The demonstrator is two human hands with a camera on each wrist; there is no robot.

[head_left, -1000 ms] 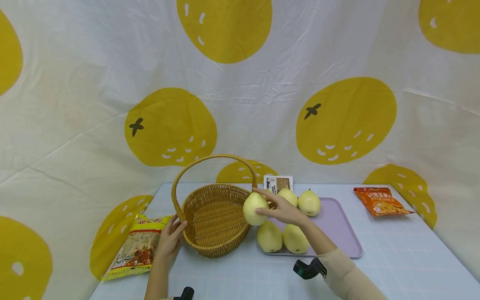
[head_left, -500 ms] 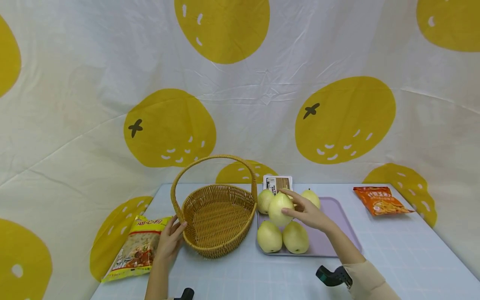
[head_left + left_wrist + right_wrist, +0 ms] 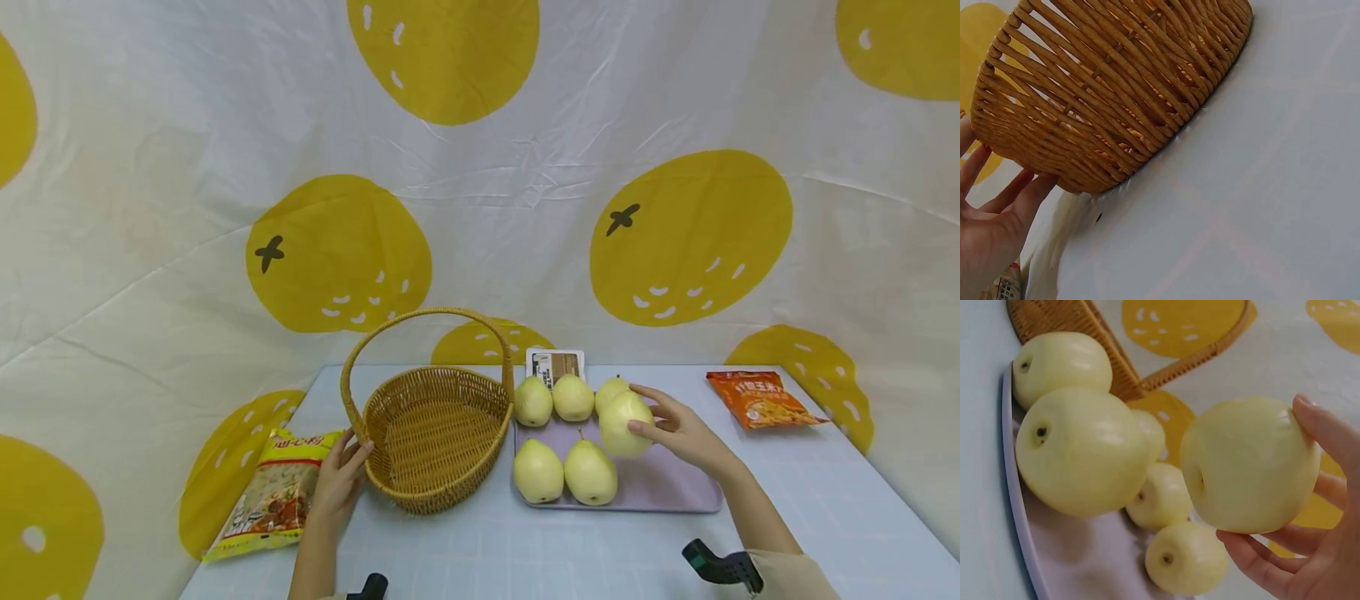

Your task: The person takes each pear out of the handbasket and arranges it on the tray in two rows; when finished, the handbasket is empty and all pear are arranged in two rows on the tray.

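Note:
My right hand (image 3: 686, 429) pinches a pale yellow-green pear (image 3: 626, 423) between thumb and fingers, above the right part of a lilac tray (image 3: 675, 487). In the right wrist view the held pear (image 3: 1250, 465) is apart from the others. Two pears stand at the tray's front, including a front pear (image 3: 591, 472); three more line its back, including a back pear (image 3: 573, 397). To the left stands a woven basket (image 3: 435, 442) with a tall handle, nothing seen inside. My left hand (image 3: 341, 479) rests against its left side; fingertips touch the outer weave in the left wrist view.
A yellow food bag (image 3: 273, 492) lies left of the basket, beside my left forearm. An orange snack packet (image 3: 761, 402) lies at the far right. Behind the tray is a small white-edged pack (image 3: 555, 364). A fruit-print cloth (image 3: 525, 208) hangs behind the table.
My right hand has carried the pear rightward from beside the basket's rim, across the tray to its right part. The left hand and the basket have stayed in place.

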